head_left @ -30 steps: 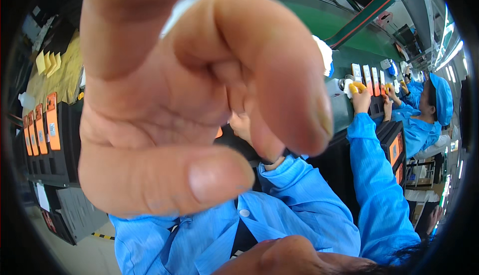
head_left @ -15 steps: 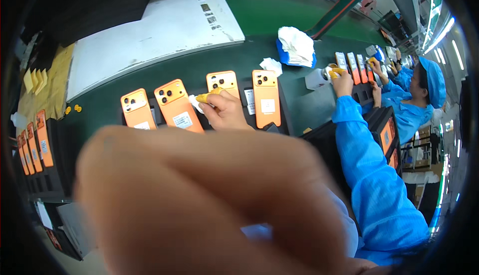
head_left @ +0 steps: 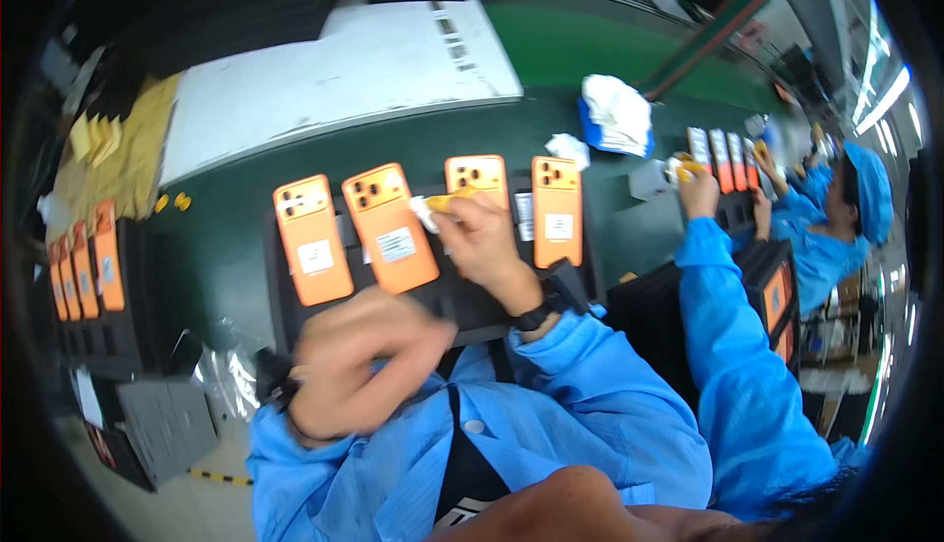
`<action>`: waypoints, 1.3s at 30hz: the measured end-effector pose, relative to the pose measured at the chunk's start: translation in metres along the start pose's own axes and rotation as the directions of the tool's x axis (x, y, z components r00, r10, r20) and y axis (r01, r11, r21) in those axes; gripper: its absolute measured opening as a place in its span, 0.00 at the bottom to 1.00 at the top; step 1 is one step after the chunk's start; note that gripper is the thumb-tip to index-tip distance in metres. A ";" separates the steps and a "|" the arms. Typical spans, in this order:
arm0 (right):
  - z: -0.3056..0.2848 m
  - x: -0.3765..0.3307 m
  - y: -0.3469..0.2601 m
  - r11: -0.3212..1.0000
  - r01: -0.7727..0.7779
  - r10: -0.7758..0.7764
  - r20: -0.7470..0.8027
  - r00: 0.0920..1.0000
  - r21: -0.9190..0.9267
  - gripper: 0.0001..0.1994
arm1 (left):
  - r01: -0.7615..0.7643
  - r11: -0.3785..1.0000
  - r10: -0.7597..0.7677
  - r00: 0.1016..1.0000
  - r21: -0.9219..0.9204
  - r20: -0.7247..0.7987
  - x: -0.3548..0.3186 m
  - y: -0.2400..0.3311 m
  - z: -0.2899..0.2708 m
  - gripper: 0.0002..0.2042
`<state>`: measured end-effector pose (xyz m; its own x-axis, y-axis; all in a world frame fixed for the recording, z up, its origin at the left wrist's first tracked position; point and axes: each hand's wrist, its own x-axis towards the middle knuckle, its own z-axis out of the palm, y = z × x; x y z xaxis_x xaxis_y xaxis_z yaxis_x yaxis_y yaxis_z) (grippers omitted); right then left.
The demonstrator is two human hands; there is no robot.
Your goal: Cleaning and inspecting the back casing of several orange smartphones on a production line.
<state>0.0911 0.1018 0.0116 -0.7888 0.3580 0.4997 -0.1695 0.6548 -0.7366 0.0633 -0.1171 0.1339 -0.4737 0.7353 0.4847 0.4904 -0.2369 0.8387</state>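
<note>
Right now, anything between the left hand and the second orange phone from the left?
Nothing visible. The left hand, blurred, is above the black tray's near edge; only bare tray lies between it and the second orange phone. The right hand holds a small yellow tool at the third phone.

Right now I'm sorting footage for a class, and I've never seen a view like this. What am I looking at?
This is one picture from a wide fisheye camera worn on a person's head and looking down, which is why straight edges bend. There is no machine. The two hands in blue sleeves are the wearer's own.

The right hand pinches a small yellow and white thing at a row of four orange phones. The phones lie on a black tray on the green bench.

The left hand is blurred with its fingers curled, so I cannot tell whether it holds anything. At right, a co-worker's hand is at more phones.
</note>
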 end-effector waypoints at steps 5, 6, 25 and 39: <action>-0.001 0.000 0.002 0.994 0.093 -0.096 -0.047 0.994 -0.063 0.03 | 0.105 0.805 -0.186 0.979 0.584 0.081 -0.045 -0.088 0.047 0.25; -0.001 0.001 0.000 0.990 0.096 -0.098 -0.016 0.995 -0.099 0.02 | 0.089 0.748 -0.261 0.951 0.657 0.168 -0.054 -0.095 0.050 0.30; 0.074 0.036 -0.026 0.908 0.182 -0.146 0.123 0.982 -0.377 0.03 | 0.101 0.775 -0.276 0.942 0.624 0.191 -0.062 -0.104 0.048 0.34; 0.044 0.061 -0.009 0.805 0.393 -0.275 0.307 0.911 -0.445 0.04 | 0.089 0.796 -0.275 0.934 0.599 0.227 -0.060 -0.101 0.046 0.30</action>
<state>0.0186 0.0888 0.0286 -0.8537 -0.0580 0.5176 -0.1829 0.9638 -0.1937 0.0754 -0.1083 0.0083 -0.4116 0.8962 0.1656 0.7862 0.2573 0.5618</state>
